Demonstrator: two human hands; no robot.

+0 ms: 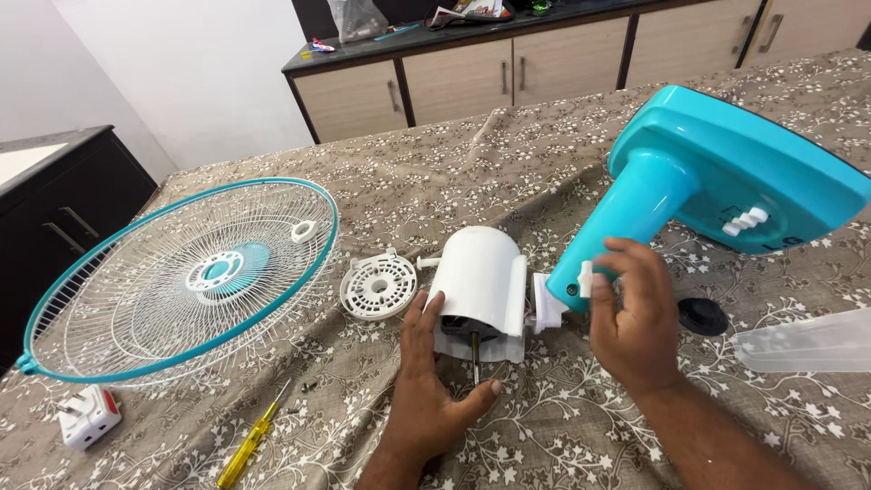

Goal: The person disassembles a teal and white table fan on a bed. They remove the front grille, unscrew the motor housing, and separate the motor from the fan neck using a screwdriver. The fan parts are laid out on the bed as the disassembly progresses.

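Left hand (426, 399) at white motor housing (485, 277), right hand (635, 318) on turquoise stand neck (626, 213).

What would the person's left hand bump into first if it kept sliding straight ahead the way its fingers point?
The left hand already touches the white motor housing, fingers at its lower edge, so the housing comes first. The metal shaft lies just beside the thumb.

Domestic interior, likely a living or dining room: table under a floral tablecloth (544, 172), wooden sideboard (472, 77) with household clutter along the wall, dark cabinet (63, 204) at left.
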